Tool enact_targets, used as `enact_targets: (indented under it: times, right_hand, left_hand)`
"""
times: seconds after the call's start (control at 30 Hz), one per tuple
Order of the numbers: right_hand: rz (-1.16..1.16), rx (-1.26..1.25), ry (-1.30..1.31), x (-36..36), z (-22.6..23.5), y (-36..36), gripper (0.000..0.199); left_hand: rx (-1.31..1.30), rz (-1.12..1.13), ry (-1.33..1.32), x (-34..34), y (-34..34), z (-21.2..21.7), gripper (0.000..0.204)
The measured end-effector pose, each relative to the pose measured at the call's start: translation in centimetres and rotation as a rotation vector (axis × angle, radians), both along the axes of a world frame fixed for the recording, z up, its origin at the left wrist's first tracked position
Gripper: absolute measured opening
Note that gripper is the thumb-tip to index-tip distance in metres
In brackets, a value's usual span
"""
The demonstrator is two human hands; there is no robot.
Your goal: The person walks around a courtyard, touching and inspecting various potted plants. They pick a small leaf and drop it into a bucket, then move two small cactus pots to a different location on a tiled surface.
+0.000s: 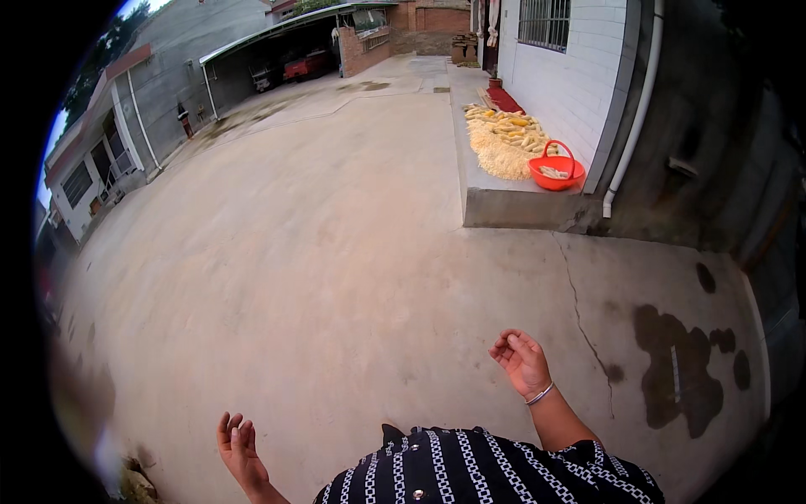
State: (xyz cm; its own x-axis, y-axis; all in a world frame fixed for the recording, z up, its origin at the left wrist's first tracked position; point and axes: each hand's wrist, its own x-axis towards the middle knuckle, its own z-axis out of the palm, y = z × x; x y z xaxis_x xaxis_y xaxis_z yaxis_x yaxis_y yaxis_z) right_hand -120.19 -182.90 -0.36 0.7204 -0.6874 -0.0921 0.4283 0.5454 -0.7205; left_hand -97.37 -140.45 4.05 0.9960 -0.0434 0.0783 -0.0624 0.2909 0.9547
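My left hand (241, 454) is raised at the lower left, fingers loosely bent and apart, with nothing in it. My right hand (522, 363) is held up right of the middle, palm partly showing and fingers half curled, also without anything in it. A bracelet (540, 394) circles the right wrist. Neither hand touches anything; both hang over the concrete yard (336, 277). Well ahead on a raised ledge (520, 206), a red basket (556, 179) with a hoop handle holds a few pale corn cobs. Beside it lie loose corn kernels (499, 153) and whole corn cobs (522, 130).
A white wall (564, 80) with a barred window rises beside the ledge, and a white downpipe (635, 134) runs down its corner. Dark wet patches (676, 370) and a crack (579, 315) mark the ground at right. A red vehicle (309, 65) stands under a far shelter.
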Motion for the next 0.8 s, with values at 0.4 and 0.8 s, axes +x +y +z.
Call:
enact_targets:
  times: [0.4,0.8]
  right_hand:
    - [-0.199,0.014,-0.024,22.9,1.8,-6.8,0.012]
    - [-0.004,-0.097,-0.114,51.5,4.8,-28.4,0.013]
  left_hand:
    - [0.015,-0.259,-0.034,30.7,-17.6,3.5,0.032]
    - [-0.093,0.018,-0.050,51.1,-30.1,4.5,0.031]
